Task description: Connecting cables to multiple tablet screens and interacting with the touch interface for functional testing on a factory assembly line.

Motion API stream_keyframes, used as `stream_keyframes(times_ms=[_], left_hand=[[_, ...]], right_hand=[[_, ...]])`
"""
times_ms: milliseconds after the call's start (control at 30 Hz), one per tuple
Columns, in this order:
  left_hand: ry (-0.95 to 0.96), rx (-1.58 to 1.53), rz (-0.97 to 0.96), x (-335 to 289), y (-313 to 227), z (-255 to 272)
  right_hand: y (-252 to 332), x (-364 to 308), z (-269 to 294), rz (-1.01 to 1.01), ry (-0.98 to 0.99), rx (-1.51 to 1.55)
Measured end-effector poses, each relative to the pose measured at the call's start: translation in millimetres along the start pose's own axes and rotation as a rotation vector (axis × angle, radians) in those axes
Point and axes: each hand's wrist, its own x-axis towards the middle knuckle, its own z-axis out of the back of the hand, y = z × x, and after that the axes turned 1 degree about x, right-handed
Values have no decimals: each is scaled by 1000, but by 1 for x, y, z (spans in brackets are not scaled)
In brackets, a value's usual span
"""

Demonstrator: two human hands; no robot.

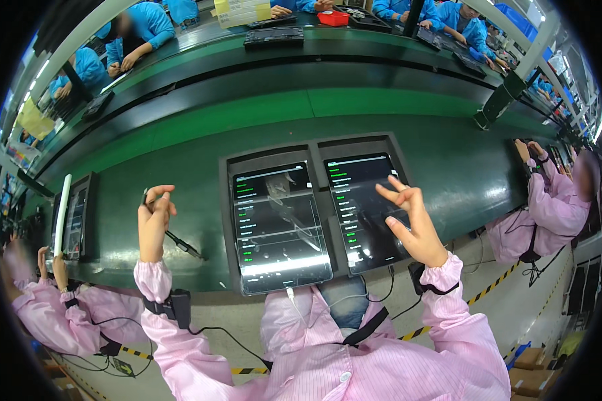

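Left hand (154, 224): fingers curled in, thumb near the index, one thin black cable (182, 244) apparently held, its plug end sticking out below the fingers toward the right. Right hand (415, 224): fingers spread and loosely bent, nothing held, index and middle over the right tablet (360, 220); can't tell if they touch the glass. Tablets: two, flat rounded rectangles, glossy dark screens, each with a list of white and green lines. Right one sits under and just left of the right-hand fingers; left tablet (281, 234) is between the two hands, glass streaked with glare. Both lie in one matte dark grey tray (228, 207), two compartments, left tablet's near end over the rim. One white plug (290, 294) at the left tablet's near edge, one dark plug (390, 271) at the right one's. Behind the fingers, two pink striped fabric sleeves, one black wrist box (179, 307) strapped on the left, another on the right. Beyond the fingers all round, smooth green table (194, 160). Farther out, two neighbours in pink, one per side; several people in blue past the far edge, near one red plastic tray (333, 19).
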Motion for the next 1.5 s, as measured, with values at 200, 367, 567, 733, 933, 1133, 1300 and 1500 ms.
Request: stream_keyframes(times_ms=[200, 367, 567, 733, 933, 1133, 1300, 1500], left_hand=[[63, 281, 26, 36, 131, 4], [-186, 887, -374, 4, 75, -50], [193, 248, -37, -28, 57, -77], [111, 283, 5, -32, 61, -84], [36, 408, -142, -41, 57, -89], [-349, 881, -382, -49, 45, -60], [-342, 949, -85, -52, 98, -32], [-377, 930, -115, -51, 107, -31]], right_hand=[[-23, 8, -31, -62, 255, -110], [-17, 10, -29, -100, 295, -149], [-20, 15, -34, -100, 343, -224], [-17, 13, -22, -64, 193, -213], [-45, -2, 34, -201, -101, -94], [-146, -17, 89, -506, -526, 257], [-250, -56, 107, -188, -806, 1293], [-237, -53, 101, -208, -736, 1291]])
